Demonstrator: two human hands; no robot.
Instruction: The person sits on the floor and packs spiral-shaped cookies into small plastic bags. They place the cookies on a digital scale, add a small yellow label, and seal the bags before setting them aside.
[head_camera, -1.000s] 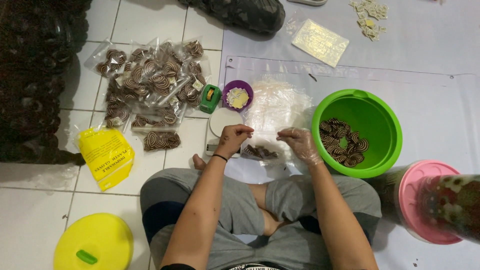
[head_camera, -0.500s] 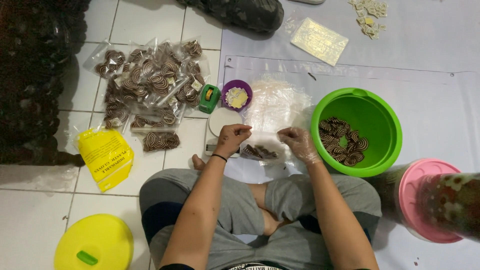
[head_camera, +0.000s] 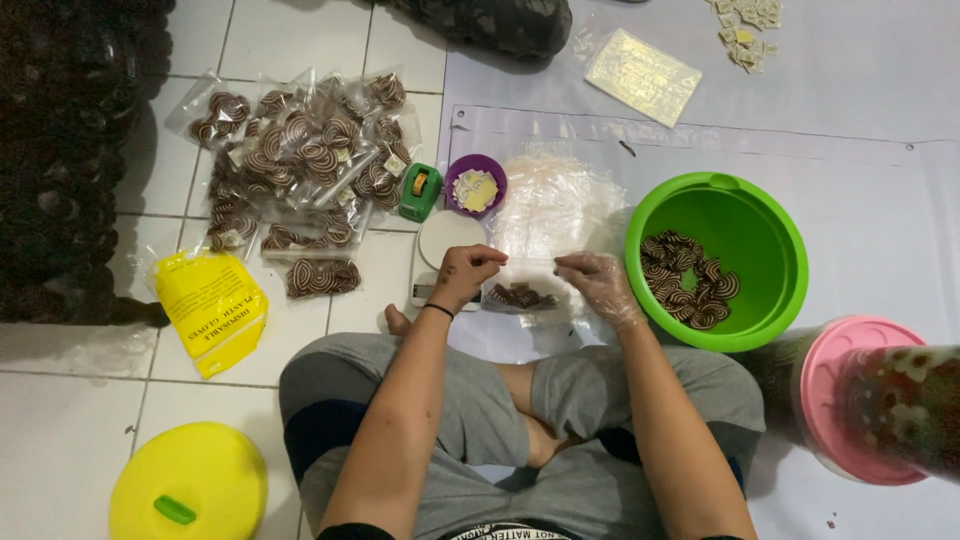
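Left hand (head_camera: 465, 272) fingers pinch clear plastic bag (head_camera: 520, 285) of striped cookies | gloved right hand (head_camera: 598, 285) pinches opposite end | bag's long axis runs left-right between both, over white scale (head_camera: 440, 245)

Left hand (head_camera: 465, 275) pinched shut; gloved right hand (head_camera: 597, 285) pinching, arms forward.

Clear cookie-filled bag (head_camera: 525, 290), mouth upward
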